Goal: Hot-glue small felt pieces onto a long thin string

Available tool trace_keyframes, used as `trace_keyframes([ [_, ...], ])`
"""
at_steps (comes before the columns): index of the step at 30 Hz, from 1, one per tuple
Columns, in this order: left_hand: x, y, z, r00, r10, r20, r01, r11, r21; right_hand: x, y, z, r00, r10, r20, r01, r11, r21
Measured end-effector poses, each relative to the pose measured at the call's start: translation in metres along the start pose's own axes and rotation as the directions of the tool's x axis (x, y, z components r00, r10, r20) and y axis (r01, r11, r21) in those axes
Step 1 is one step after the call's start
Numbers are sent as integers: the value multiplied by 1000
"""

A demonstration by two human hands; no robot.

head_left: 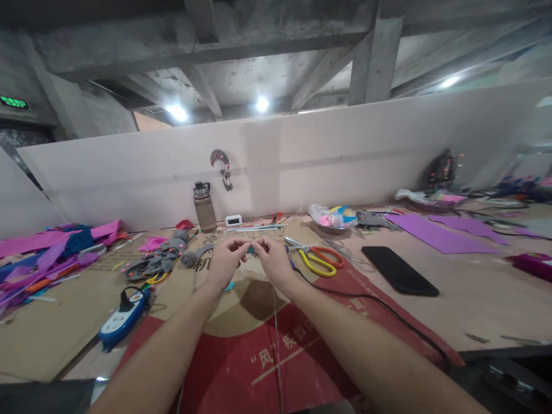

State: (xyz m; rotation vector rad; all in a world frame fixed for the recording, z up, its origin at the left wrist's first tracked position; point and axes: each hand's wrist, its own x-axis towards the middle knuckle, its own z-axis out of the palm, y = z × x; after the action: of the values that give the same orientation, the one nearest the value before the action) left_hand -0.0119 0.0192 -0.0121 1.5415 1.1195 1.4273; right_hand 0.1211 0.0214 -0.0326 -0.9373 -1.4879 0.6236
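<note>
Head view, and both hands meet over the middle of the worktop: the left hand and the right hand pinch, thumb against forefinger, at a small teal piece, mostly hidden right there between the fingertips. Below the right hand a pale string runs down across the red-and-tan cardboard. A bright turquoise scrap lies just beside the left wrist. Over to the right, scissors with yellow and red handles rest near the right hand, a dark cable trails past, and a black phone lies flat beyond it. Out left, there's a blue-and-white power strip with a plug in it, and grey felt pieces heaped behind. At the back, a bottle stands upright by the white partition.
</note>
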Motion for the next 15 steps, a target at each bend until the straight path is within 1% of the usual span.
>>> trace_keyframes([
  [3, 0, 0, -1, 999, 30, -25, -30, 1000, -7, -1, -1, 2, 1000, 17, 24, -19, 995, 95],
  [7, 4, 0, -3, 999, 14, -50, -20, 993, -115, -4, -3, 5, 997, 57, 45, -64, 985, 159],
  [9, 7, 0, -5, 998, 5, -62, -15, 987, -162, -6, -3, 6, 996, 51, 77, -62, 987, 146],
  [11, 10, -1, -8, 996, 7, -89, -25, 979, -201, -9, -5, 6, 991, 37, 132, -50, 994, 99],
  [13, 13, -1, -12, 992, 10, -124, -40, 968, -247, -12, -8, 7, 975, 12, 224, -19, 999, 26],
  [15, 17, -2, -17, 987, -6, -162, -46, 949, -312, -18, -16, 6, 942, -16, 334, 31, 999, -42],
])
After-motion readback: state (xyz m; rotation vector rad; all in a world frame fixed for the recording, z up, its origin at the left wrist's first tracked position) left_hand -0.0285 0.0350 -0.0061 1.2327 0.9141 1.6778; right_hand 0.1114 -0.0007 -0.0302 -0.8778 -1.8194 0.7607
